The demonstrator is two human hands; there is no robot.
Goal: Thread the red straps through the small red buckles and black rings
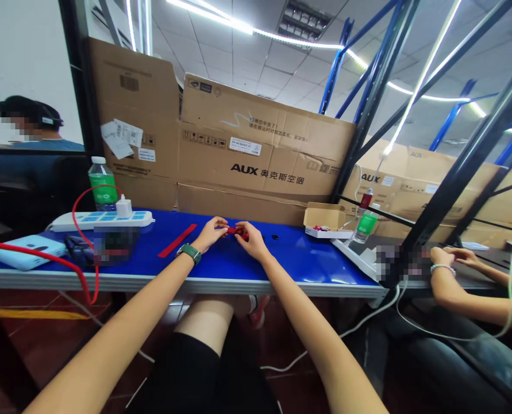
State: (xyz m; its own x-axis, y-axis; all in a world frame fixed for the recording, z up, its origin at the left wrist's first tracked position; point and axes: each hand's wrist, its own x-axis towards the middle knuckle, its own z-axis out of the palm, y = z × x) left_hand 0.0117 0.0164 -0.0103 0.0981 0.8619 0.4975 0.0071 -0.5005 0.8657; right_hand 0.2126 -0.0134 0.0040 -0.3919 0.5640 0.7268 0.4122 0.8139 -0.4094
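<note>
My left hand point(210, 234), with a green-strapped watch on its wrist, pinches one end of a small red ribbon-like piece point(232, 230) over the blue tabletop. On the other side, my right hand point(252, 240) has its fingers closed on the same piece; a red bunched part shows by its fingertips. The fingers hide most of the piece, so its exact shape cannot be made out. Flat on the table, left of my left hand, lies a red ribbon strip point(177, 241). A small black object point(275, 237) rests to the right of my right hand.
A small open cardboard box point(324, 221) stands at the back right. At the left are a power strip point(103, 220), a light-blue case point(27, 251), a red cable point(57, 264) and a water bottle point(102, 184). A co-worker's hands point(451, 257) are at the right.
</note>
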